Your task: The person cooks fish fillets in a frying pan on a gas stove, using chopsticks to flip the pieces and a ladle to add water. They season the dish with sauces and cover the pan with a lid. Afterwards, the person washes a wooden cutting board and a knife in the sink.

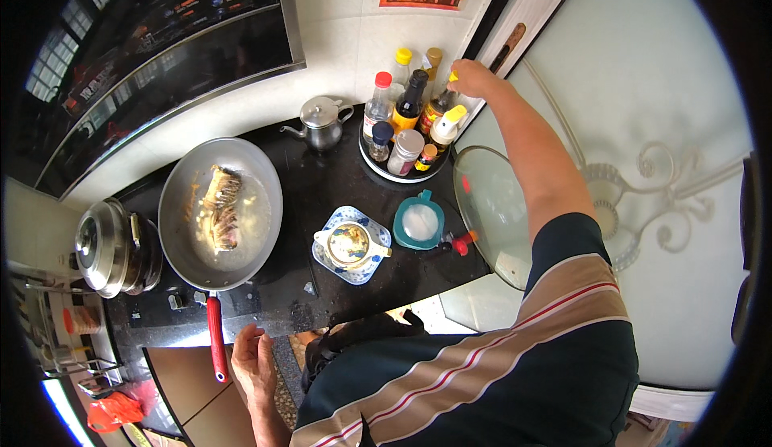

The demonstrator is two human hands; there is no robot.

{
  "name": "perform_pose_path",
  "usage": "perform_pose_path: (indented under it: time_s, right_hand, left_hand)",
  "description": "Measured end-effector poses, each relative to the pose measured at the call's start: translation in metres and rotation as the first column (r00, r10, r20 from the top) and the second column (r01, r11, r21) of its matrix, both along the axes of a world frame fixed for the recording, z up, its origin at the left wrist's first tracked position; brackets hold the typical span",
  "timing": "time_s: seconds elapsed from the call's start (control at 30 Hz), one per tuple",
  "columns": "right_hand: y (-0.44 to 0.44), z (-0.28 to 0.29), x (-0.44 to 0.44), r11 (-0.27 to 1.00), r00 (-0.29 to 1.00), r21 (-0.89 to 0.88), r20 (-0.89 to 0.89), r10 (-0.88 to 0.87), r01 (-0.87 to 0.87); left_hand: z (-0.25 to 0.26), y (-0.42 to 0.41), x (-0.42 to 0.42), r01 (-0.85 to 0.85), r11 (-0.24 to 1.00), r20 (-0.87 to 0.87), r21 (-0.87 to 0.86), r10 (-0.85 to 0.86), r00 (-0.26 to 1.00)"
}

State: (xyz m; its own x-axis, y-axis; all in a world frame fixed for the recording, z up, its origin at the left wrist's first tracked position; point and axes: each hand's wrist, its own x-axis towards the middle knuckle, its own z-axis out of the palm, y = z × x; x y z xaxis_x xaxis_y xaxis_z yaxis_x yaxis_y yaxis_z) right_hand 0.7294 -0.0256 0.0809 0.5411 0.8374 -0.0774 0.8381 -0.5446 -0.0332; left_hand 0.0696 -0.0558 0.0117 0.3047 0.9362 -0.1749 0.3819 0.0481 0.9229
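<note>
At the right end of the counter, my right hand (473,78) grips the yellow-capped top of a dark sauce bottle (433,112). That bottle is among others on a round black tray (405,175) with a white rim. My left hand (254,356) is empty, its fingers loosely curled and the thumb apart, just right of the red handle (217,338) of a frying pan (175,224). A scored piece of browned food (222,206), perhaps fish, lies in the pan in shallow liquid with pale bits around it.
A metal teapot (322,122) stands by the wall. Nearer me are a patterned ceramic pot (348,245) on a blue-and-white dish (360,275) and a teal container (418,222) of white granules. A glass lid (491,206) leans at right; a lidded metal pot (108,248) stands left.
</note>
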Motion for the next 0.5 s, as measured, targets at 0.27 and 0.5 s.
perform_pose_path:
  time_s: [0.27,0.5]
  right_hand:
    - [0.005,-0.006,0.005,0.999,0.999,-0.033,0.013,0.030,-0.029]
    - [0.003,-0.001,0.008,0.995,0.999,-0.096,0.043,0.009,-0.005]
  left_hand:
    - [-0.004,-0.006,-0.012,-0.071,0.996,0.000,-0.052,0.071,0.997]
    - [-0.009,-0.004,-0.008,-0.054,0.997,0.052,-0.060,0.057,0.997]
